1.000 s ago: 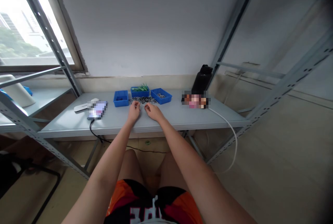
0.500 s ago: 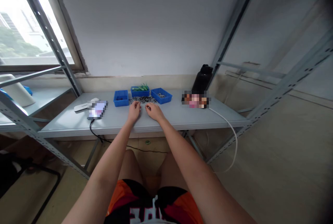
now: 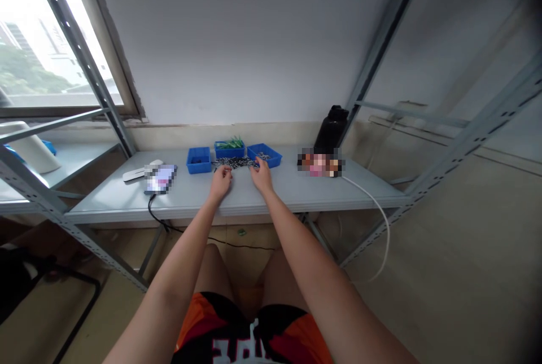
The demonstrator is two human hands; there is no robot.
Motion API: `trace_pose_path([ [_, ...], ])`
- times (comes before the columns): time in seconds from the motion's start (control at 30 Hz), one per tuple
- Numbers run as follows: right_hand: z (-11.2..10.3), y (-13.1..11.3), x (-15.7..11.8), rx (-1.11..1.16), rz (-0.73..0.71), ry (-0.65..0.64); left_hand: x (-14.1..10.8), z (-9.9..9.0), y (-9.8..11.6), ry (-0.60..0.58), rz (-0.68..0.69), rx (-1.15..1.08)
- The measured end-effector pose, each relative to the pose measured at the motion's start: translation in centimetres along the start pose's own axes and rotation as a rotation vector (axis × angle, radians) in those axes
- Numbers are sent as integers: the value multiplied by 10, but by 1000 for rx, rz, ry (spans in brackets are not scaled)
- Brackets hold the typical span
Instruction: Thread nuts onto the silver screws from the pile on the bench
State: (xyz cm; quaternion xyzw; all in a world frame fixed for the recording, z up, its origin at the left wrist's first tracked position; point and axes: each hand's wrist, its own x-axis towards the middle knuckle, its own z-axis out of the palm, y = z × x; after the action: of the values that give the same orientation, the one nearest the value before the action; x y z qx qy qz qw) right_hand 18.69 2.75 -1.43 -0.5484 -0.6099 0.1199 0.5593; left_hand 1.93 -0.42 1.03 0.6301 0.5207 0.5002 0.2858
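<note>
My left hand rests near the table's middle with its fingers pinched together; anything between them is too small to name. My right hand is at the front of the right blue bin, its thumb and fingers bent toward small metal pieces. I cannot make out whether it holds one. A heap of small dark and silvery pieces lies just beyond both hands. The left blue bin holds a few dark bits. Green strip-like pieces fill the back blue bin.
A phone with a black cable and a white object lie on the left. To the right stand a black bottle and a blurred item with a white cable. Metal shelf posts frame the grey table.
My right hand has moved right and forward, away from my left hand, to the right bin's front. My left hand has stayed nearly in place.
</note>
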Motion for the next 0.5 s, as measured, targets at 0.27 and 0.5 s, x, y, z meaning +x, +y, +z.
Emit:
trace_pose_path([
  [0.27, 1, 11, 7, 59, 110, -26, 1, 1, -4, -18, 10, 22],
  [0.5, 0, 13, 9, 350, 263, 32, 2, 1, -6, -26, 0, 40],
])
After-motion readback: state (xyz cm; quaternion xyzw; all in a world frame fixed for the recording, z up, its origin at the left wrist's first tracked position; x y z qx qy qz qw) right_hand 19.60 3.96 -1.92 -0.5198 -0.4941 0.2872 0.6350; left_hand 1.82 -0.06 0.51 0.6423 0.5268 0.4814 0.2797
